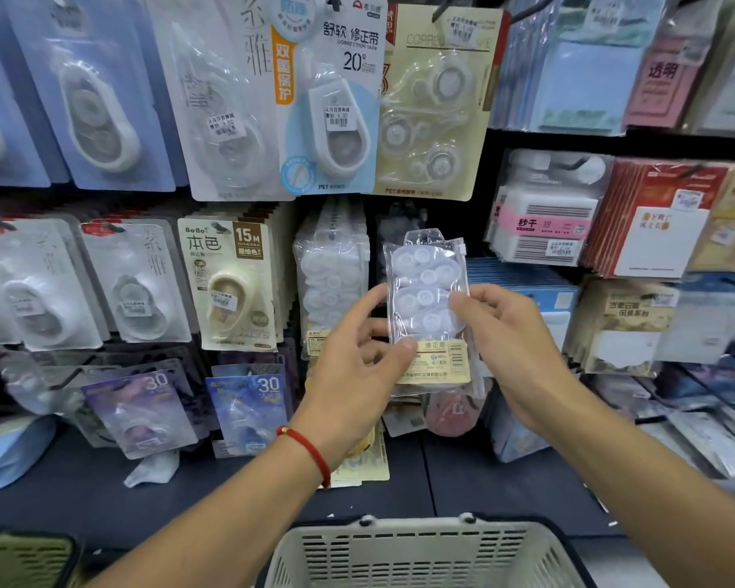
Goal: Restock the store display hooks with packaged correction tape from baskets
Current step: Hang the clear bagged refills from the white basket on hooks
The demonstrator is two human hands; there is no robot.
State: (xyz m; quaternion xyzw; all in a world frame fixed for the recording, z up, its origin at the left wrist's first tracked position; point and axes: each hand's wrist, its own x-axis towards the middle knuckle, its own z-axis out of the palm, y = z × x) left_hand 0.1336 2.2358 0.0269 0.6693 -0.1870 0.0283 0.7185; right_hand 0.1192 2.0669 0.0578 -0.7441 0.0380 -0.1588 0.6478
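Observation:
A clear plastic pack of white correction tape refills [429,307] with a yellow label at its foot is held upright in front of the display. My left hand [357,362] grips its lower left edge, thumb on the label. My right hand [506,333] pinches its right side. Just left of it, several identical packs [332,278] hang on a hook. The hook behind the held pack is hidden. A beige basket [425,549] sits below at the bottom edge; its contents are out of view.
Carded correction tapes [226,282] fill the hooks left and above. Sticky notes and pads [544,214] hang at right. A dark shelf [484,473] runs below, with loose packs lying on it. A green basket corner [22,558] shows at bottom left.

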